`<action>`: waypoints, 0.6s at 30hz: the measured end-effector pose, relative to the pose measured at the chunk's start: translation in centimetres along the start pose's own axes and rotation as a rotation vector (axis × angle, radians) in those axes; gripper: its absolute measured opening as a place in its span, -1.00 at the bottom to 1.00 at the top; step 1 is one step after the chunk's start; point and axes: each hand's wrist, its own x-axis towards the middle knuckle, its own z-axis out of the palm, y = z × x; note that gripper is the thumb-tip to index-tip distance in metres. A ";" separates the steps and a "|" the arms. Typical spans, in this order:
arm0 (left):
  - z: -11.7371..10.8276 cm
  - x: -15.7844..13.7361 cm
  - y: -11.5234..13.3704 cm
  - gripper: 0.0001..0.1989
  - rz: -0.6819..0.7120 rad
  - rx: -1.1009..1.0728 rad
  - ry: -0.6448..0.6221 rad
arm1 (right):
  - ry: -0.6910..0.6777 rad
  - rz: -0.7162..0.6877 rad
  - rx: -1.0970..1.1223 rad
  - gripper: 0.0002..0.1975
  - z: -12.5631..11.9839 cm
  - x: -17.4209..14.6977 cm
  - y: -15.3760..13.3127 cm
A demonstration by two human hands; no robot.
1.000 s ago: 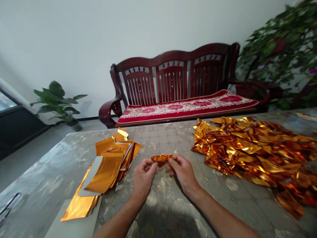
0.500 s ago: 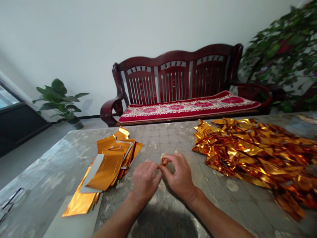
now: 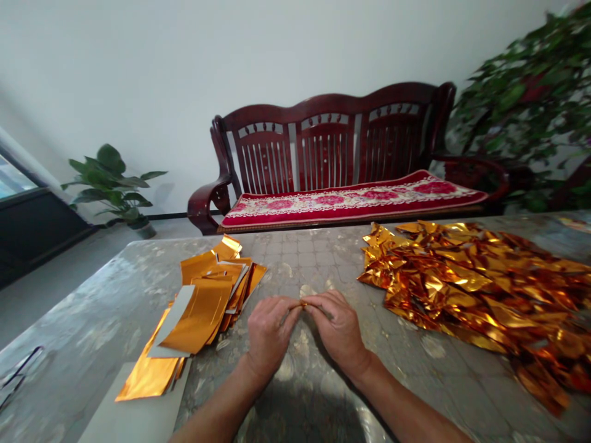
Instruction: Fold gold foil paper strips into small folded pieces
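Between my fingertips is a small piece of gold foil paper [image 3: 303, 304], mostly hidden by the fingers. My left hand [image 3: 271, 326] pinches it from the left, thumb below the forefinger. From the other side my right hand [image 3: 337, 326] pinches it too, and the two sets of fingertips meet. To the left lies a loose stack of flat gold foil sheets [image 3: 198, 317], some showing a grey back. A large heap of folded gold foil pieces [image 3: 462, 283] spreads over the right of the table.
The table has a grey patterned cover [image 3: 318, 252]. A pale board [image 3: 133, 418] lies under the sheets, and glasses [image 3: 18, 375] rest at the left edge. Beyond stand a dark red wooden bench [image 3: 323, 147] and potted plants [image 3: 113, 184].
My right fingers have come down and flattened against the foil, closing the loop they formed. Both hands' fingertips now meet in a line. The stack and heap stay put.
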 end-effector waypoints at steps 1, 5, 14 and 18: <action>0.0 0.0 0.0 -0.91 0.015 0.011 0.002 | -0.001 0.000 -0.002 -0.87 0.0 0.0 0.0; -0.4 0.1 -0.1 -0.91 0.114 0.100 -0.018 | -0.031 -0.037 -0.037 -0.88 -0.3 0.0 -0.2; -1.3 0.3 0.1 -0.89 0.234 0.247 -0.078 | -0.166 -0.236 -0.455 -0.88 -1.2 0.3 -1.6; -1.4 0.4 0.3 -0.87 0.226 0.248 -0.094 | -0.159 -0.274 -0.544 -0.89 -1.1 0.3 -1.7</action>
